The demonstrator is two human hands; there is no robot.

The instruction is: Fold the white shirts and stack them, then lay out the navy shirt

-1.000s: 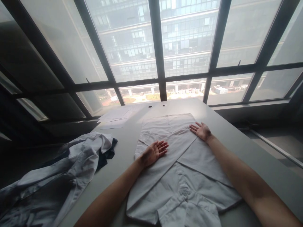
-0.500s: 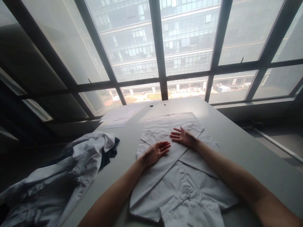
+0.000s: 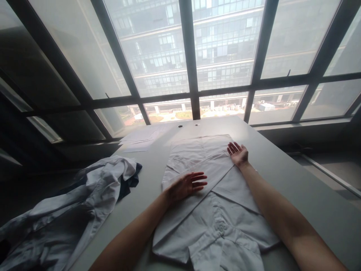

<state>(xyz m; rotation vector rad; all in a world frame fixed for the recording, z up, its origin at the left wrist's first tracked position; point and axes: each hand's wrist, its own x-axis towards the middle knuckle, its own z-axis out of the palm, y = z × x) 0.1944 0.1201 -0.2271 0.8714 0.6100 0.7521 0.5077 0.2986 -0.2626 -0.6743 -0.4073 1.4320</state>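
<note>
A white shirt (image 3: 237,218) lies on the table with its collar toward me and its sleeves folded across the body. My left hand (image 3: 187,184) rests over the folded sleeve near the middle, fingers spread and pointing right, holding nothing. At the far right edge of the shirt, by the end of the sleeve, is my right hand (image 3: 239,153). Its palm is turned up and inward with the fingers stretched out, and nothing is in it. Whether either hand presses on the cloth I cannot tell.
Another heap of white and dark blue garments (image 3: 104,184) hangs over the table's left edge. Sheets of paper (image 3: 138,140) lie at the far left of the white table (image 3: 293,199). Large framed windows (image 3: 222,49) stand beyond the table.
My right hand has moved right and slightly away from me, from the shirt's middle to its far right side. My left hand has shifted a little, its fingers spreading more.
</note>
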